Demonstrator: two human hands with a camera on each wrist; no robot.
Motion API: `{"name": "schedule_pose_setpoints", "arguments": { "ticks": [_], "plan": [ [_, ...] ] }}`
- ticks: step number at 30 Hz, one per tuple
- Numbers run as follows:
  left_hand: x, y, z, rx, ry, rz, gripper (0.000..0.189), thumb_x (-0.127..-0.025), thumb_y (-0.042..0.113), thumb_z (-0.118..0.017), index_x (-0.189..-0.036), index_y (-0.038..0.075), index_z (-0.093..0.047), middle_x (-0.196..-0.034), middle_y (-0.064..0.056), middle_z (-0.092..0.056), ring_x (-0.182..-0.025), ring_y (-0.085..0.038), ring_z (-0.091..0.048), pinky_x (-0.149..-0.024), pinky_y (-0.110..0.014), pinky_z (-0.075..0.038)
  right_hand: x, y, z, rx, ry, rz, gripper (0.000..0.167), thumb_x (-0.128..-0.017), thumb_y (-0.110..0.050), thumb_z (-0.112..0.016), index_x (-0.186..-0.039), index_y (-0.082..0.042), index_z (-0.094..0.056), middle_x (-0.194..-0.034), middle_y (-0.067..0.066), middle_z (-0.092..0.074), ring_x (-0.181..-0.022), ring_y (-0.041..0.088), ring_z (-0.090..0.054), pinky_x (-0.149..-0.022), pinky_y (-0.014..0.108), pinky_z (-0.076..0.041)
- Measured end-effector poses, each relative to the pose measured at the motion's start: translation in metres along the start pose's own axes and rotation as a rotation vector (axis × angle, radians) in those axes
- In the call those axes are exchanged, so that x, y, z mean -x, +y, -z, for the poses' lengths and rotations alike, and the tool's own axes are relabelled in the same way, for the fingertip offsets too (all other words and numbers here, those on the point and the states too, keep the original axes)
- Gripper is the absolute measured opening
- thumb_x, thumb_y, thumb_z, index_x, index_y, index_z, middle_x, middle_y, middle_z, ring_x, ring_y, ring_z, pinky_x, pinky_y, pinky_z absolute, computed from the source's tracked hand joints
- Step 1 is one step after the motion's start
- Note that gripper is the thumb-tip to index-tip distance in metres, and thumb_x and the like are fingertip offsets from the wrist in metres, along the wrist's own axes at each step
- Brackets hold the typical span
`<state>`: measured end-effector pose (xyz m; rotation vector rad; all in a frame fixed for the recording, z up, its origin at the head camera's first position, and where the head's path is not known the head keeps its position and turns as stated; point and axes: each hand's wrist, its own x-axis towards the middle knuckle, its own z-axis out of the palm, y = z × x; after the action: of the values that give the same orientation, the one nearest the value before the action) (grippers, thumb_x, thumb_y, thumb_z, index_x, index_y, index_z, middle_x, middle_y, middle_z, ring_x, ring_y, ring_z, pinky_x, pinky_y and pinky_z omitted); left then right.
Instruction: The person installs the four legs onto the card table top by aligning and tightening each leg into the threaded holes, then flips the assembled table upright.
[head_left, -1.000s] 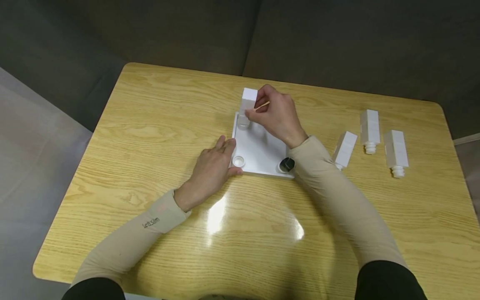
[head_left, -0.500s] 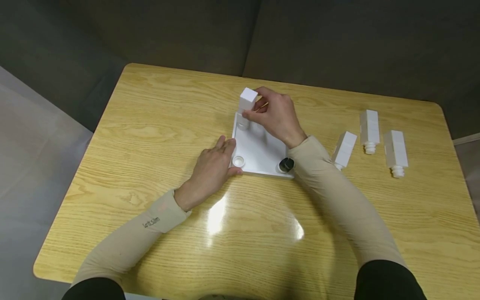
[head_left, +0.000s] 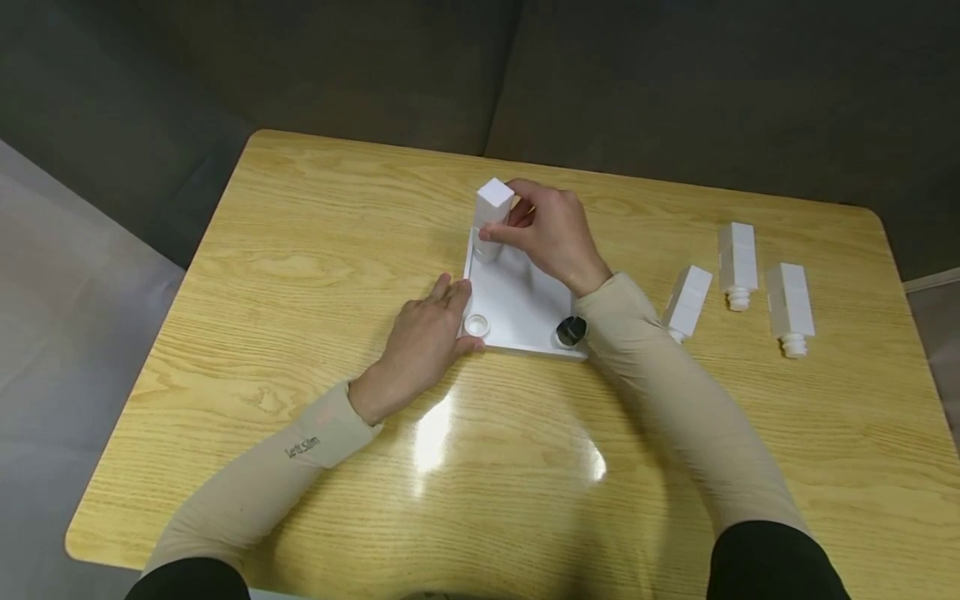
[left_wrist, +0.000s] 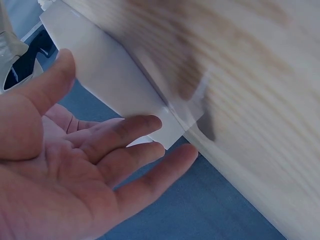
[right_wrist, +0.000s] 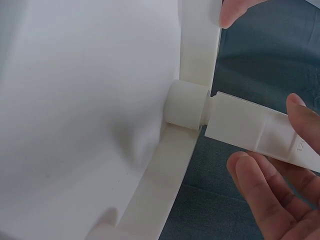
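A white square board (head_left: 517,304) with a raised rim lies on the table. My right hand (head_left: 555,233) pinches a white square leg (head_left: 491,208) between thumb and fingers, upright over the board's far left corner. In the right wrist view the leg's narrow end sits at the mouth of a round white socket (right_wrist: 185,105), with a thin gap showing between them. My left hand (head_left: 423,337) touches the board's near left corner, fingers along the left side and thumb at the front. Another round socket (head_left: 476,324) shows beside that thumb.
On the right side of the table lie three more white legs: one slanted (head_left: 688,300), one farther back (head_left: 738,254) and one to the right (head_left: 791,298). Their threaded ends point toward me. A dark round thing (head_left: 572,331) by my right cuff overlaps the board's near right corner.
The leg has turned about its length, its top going from square-on to a diamond. My right thumb has shifted slightly left with it. My left hand and the board stay put.
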<state>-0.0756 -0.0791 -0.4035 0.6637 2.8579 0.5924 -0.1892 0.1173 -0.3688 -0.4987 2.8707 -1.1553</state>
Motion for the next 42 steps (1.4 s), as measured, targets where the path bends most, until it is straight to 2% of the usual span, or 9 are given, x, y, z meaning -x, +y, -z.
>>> {"name": "schedule_pose_setpoints", "arguments": {
  "ticks": [16,32,38,42],
  "plan": [
    [0.0001,-0.0003,0.0004,-0.014,0.019,-0.021,0.086,-0.092,0.034,-0.085,-0.153,-0.014,-0.048,-0.153,-0.028,-0.053,-0.149,-0.043,-0.046,-0.100,-0.061,-0.058,-0.0007,0.0013,0.0009,0.016,0.022,0.018,0.053,-0.086,-0.025,-0.097,-0.126,-0.001,-0.072,-0.090,0.013,-0.076,-0.082,0.025,-0.070,-0.070,0.034,-0.045],
    [0.0001,-0.0005,-0.0007,-0.014,0.030,-0.021,0.084,-0.092,0.032,-0.085,-0.152,-0.014,-0.049,-0.153,-0.029,-0.054,-0.149,-0.044,-0.047,-0.098,-0.061,-0.058,0.0011,-0.0012,0.0041,-0.016,0.000,-0.032,0.041,-0.093,-0.018,-0.090,-0.124,-0.001,-0.069,-0.095,0.013,-0.079,-0.083,0.025,-0.073,-0.067,0.031,-0.046],
    [-0.0008,-0.0002,-0.0001,-0.002,0.019,-0.007,0.083,-0.092,0.032,-0.085,-0.152,-0.013,-0.050,-0.155,-0.029,-0.053,-0.149,-0.043,-0.046,-0.099,-0.061,-0.058,-0.0001,-0.0014,0.0032,-0.031,-0.004,-0.036,0.038,-0.094,-0.014,-0.083,-0.125,0.001,-0.067,-0.098,0.015,-0.077,-0.089,0.026,-0.076,-0.072,0.027,-0.050],
    [-0.0012,0.0003,0.0007,0.003,0.019,-0.006,0.084,-0.092,0.032,-0.085,-0.153,-0.013,-0.049,-0.155,-0.029,-0.053,-0.150,-0.043,-0.046,-0.100,-0.062,-0.057,0.0003,-0.0006,0.0031,-0.045,0.003,-0.045,0.034,-0.093,-0.014,-0.084,-0.118,0.000,-0.066,-0.098,0.014,-0.076,-0.090,0.026,-0.076,-0.074,0.027,-0.052]
  ]
}}
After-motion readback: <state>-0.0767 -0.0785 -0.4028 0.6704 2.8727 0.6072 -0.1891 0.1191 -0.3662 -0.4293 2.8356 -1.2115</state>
